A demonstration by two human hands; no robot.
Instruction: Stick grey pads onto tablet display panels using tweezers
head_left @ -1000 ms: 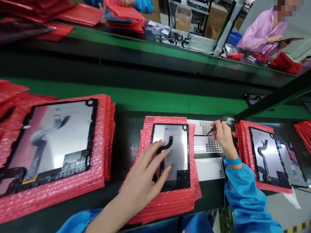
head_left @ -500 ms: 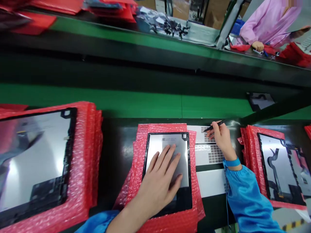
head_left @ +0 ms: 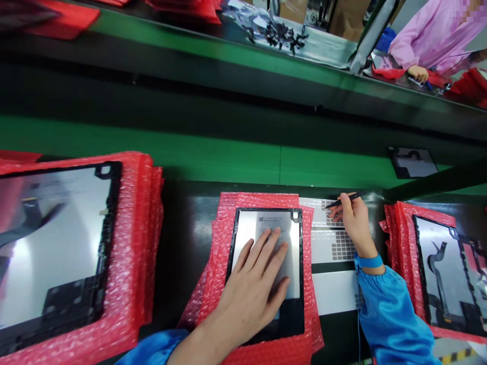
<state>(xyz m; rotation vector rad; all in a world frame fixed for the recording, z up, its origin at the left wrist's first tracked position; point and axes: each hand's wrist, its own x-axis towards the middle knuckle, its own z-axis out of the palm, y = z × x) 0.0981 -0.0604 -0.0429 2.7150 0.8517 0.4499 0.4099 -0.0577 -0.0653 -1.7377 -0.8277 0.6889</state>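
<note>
My left hand lies flat with its fingers spread on the silvery back of a tablet screen panel. The panel has a black frame and rests on stacked red bubble-wrap bags. Farther right, my right hand grips slim black tweezers, whose tip is at a white sheet bearing rows of small grey squares. Below that sheet lie a second sheet of squares and a mostly white strip. A blue band circles my right wrist.
At left, a larger screen panel sits on a red bubble-wrap stack. Another panel with a dark flex cable lies at right. Behind runs a raised shelf holding small black parts. A co-worker in pink is beyond.
The view has shifted slightly, moving the right-hand objects rightward in the picture. My left hand stays on the panel, and the tweezers remain over the sheet of squares.
</note>
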